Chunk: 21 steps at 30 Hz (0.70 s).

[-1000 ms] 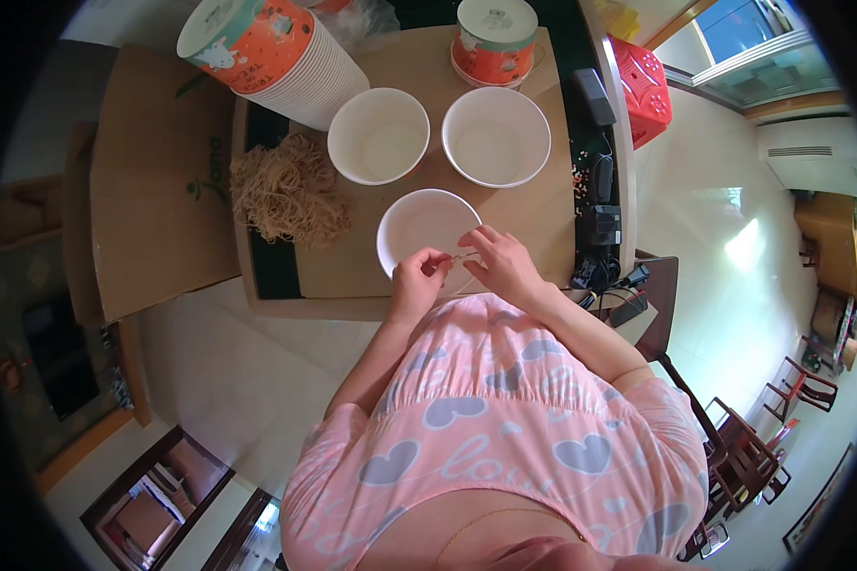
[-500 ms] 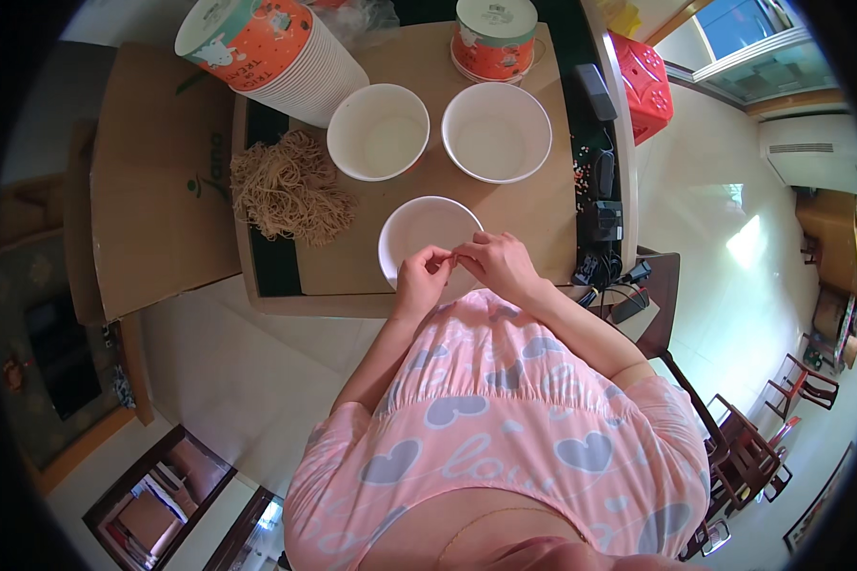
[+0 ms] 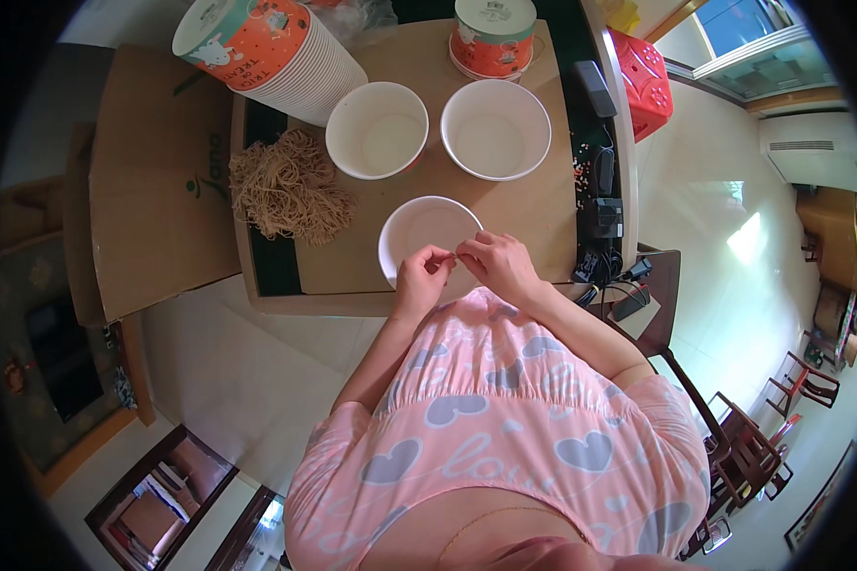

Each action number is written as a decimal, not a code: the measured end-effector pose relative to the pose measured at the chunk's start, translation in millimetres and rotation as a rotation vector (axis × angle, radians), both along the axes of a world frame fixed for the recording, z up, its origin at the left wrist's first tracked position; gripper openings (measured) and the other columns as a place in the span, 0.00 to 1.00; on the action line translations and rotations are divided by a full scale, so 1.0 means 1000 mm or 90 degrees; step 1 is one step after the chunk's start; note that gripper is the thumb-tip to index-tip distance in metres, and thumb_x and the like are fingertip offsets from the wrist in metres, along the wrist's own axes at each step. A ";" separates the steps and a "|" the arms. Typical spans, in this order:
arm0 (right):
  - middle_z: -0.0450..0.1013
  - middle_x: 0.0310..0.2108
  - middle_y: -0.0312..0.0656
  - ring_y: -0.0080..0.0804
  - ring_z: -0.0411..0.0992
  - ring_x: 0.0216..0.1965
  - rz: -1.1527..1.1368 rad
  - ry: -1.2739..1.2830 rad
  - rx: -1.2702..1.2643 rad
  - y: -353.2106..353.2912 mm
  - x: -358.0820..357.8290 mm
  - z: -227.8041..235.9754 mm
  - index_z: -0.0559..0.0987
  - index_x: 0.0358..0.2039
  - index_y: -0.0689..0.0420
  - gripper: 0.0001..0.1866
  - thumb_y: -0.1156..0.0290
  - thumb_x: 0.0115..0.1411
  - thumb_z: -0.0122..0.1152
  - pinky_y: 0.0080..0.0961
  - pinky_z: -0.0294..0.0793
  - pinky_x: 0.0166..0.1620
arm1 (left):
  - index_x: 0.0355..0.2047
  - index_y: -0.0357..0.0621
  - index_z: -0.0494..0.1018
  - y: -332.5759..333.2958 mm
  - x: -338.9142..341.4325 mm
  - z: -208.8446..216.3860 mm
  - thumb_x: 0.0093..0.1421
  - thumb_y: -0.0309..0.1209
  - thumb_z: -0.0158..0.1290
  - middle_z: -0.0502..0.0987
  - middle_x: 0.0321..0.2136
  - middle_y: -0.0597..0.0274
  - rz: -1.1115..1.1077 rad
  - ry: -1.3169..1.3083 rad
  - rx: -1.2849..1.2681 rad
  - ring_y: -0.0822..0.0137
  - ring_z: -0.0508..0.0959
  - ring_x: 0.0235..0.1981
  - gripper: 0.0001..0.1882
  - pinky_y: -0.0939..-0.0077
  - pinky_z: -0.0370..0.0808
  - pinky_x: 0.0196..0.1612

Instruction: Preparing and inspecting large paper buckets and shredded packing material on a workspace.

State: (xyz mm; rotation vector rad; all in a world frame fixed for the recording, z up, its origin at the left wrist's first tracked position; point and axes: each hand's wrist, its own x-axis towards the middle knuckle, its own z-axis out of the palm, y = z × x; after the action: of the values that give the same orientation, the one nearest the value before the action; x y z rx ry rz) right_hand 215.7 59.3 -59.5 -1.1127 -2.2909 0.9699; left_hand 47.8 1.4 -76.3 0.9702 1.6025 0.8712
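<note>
My left hand (image 3: 422, 280) and my right hand (image 3: 501, 261) meet over the near white paper tub (image 3: 417, 219), at its right front rim. Both are closed in a pinch, fingertips almost touching; whatever they hold is too small or hidden to make out. Two more tubs stand mouth-up behind: a left one (image 3: 378, 130) and a right one (image 3: 496, 130), both with bare white insides. A loose tangle of tan string (image 3: 290, 190) lies left of the tubs.
A tall stack of orange-and-green printed tubs (image 3: 281, 62) leans at the back left. Another printed tub (image 3: 493, 43) sits upside down at the back. Black power adapters (image 3: 602, 219) and cables line the table's right edge. A big cardboard box (image 3: 157, 181) stands left; a red stool (image 3: 638, 86) stands right.
My hands stay over the near tub's rim. The fingertips have parted very slightly, the right hand's shifting a little. Nothing else has visibly moved.
</note>
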 end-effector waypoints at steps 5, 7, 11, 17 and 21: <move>0.71 0.23 0.39 0.39 0.72 0.25 -0.019 0.012 0.004 -0.001 0.000 -0.002 0.77 0.30 0.52 0.04 0.68 0.56 0.57 0.34 0.69 0.32 | 0.31 0.36 0.76 -0.001 -0.001 -0.002 0.58 0.25 0.54 0.79 0.22 0.63 -0.007 -0.006 0.006 0.77 0.76 0.20 0.04 0.82 0.71 0.24; 0.71 0.24 0.39 0.39 0.72 0.26 -0.024 0.006 -0.002 -0.002 0.000 -0.001 0.77 0.30 0.52 0.04 0.68 0.55 0.57 0.34 0.69 0.32 | 0.31 0.36 0.76 -0.001 -0.001 -0.002 0.58 0.25 0.54 0.79 0.23 0.63 -0.007 -0.002 0.007 0.76 0.76 0.20 0.04 0.82 0.72 0.24; 0.71 0.23 0.38 0.39 0.72 0.25 -0.014 0.004 -0.006 -0.002 0.002 -0.003 0.78 0.30 0.52 0.04 0.68 0.55 0.58 0.34 0.70 0.32 | 0.31 0.37 0.76 -0.001 -0.001 -0.004 0.57 0.25 0.55 0.80 0.23 0.63 -0.005 0.001 0.002 0.76 0.77 0.21 0.04 0.81 0.72 0.24; 0.71 0.22 0.38 0.38 0.72 0.25 -0.012 0.004 0.009 -0.002 0.003 -0.003 0.78 0.29 0.52 0.04 0.67 0.55 0.58 0.33 0.70 0.32 | 0.31 0.37 0.76 -0.001 0.000 -0.001 0.57 0.25 0.55 0.80 0.23 0.63 -0.011 0.010 -0.006 0.75 0.78 0.22 0.04 0.81 0.73 0.26; 0.71 0.22 0.37 0.37 0.72 0.24 -0.018 -0.006 0.019 -0.002 0.004 -0.007 0.78 0.29 0.51 0.04 0.67 0.54 0.58 0.33 0.69 0.32 | 0.31 0.37 0.76 0.000 0.000 0.001 0.56 0.24 0.55 0.80 0.24 0.62 -0.028 0.029 0.003 0.75 0.78 0.24 0.04 0.81 0.74 0.28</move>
State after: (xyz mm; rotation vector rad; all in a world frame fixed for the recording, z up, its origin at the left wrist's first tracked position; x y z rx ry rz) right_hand 220.1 57.5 -66.8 -1.1369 -2.2825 0.9194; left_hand 47.5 1.1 -75.1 1.0316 1.6129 0.8280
